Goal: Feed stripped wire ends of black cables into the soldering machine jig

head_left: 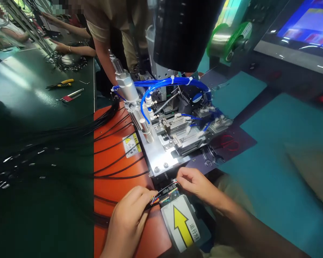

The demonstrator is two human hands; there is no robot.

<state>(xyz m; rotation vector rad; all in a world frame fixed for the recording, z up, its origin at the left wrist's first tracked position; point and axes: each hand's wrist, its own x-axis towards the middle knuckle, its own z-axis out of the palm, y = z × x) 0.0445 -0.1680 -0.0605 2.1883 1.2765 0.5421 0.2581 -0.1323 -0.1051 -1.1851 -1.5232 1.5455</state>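
The left hand [130,218] has its fingers [144,195] curled closed around a bundle of black cables [161,197], whose stripped ends show red, yellow, blue and green wires. The right hand [195,186] pinches the same bundle further along, its fingers [182,176] pressed together at the tips, and the bundle spans the gap between the two hands. Just below it sits a grey pad with a yellow arrow [179,225]. To the left, more black cables [118,159] lie across an orange machine panel [110,143] bearing a yellow warning label [131,145]. Beyond stands a crimping machine on a bright metal plate [161,161], with blue pneumatic tubing [164,84] looping over its cylinders. Open-end wrenches [211,156] and red-handled scissors [227,142] lie to its right. On the green surface [24,104] at the left rest yellow-handled pliers [60,83] and a red-handled tool [70,95]. Farther off, a co-worker's hands [61,46] reach over a heap of wires [67,62], and a green-flanged spool [226,41] and a lit screen [304,28] stand at the back
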